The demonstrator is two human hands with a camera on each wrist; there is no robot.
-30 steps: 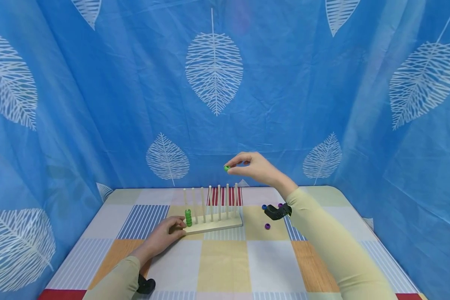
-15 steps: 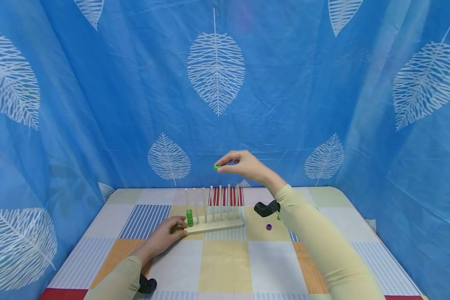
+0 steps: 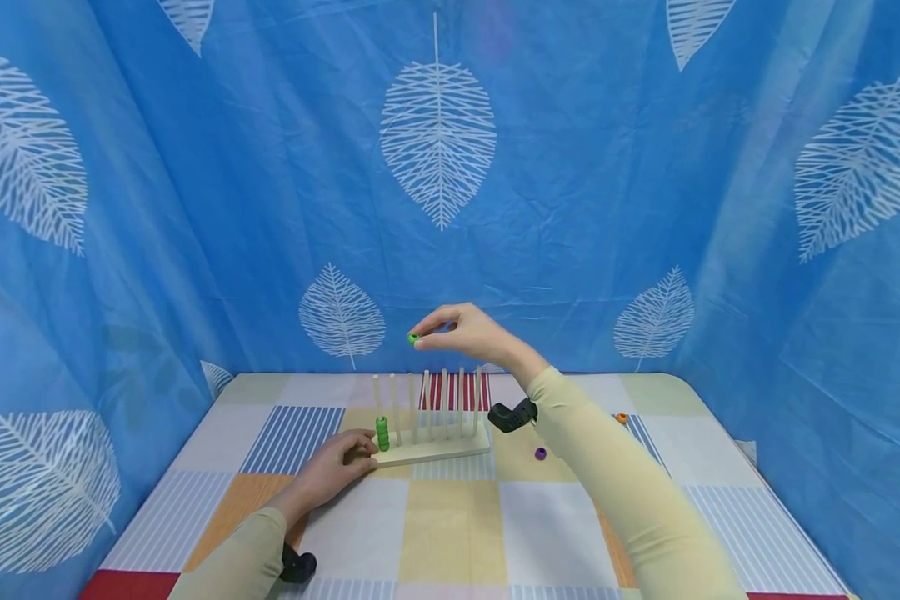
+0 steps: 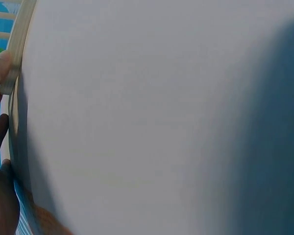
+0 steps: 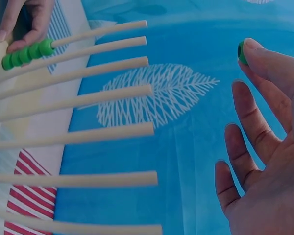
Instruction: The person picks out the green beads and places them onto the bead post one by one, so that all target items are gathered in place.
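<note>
My right hand pinches a green bead between thumb and fingertips, raised above the peg tops of a wooden peg stand. In the right wrist view this bead sits off to the side of the peg ends, with the other fingers spread. The stand carries a row of several upright pegs. On its leftmost peg, several green beads are stacked at the bottom; the other pegs are bare. My left hand grips the left end of the base, its thumb against the wood in the left wrist view.
A purple bead lies on the checked tablecloth right of the stand. Farther right, an orange bead shows beside the right sleeve. A blue leaf-print curtain closes off the back and sides.
My right hand has carried the green bead leftward over the pegs. Its arm now uncovers an orange bead and hides beads seen earlier. The left hand keeps its hold on the base.
</note>
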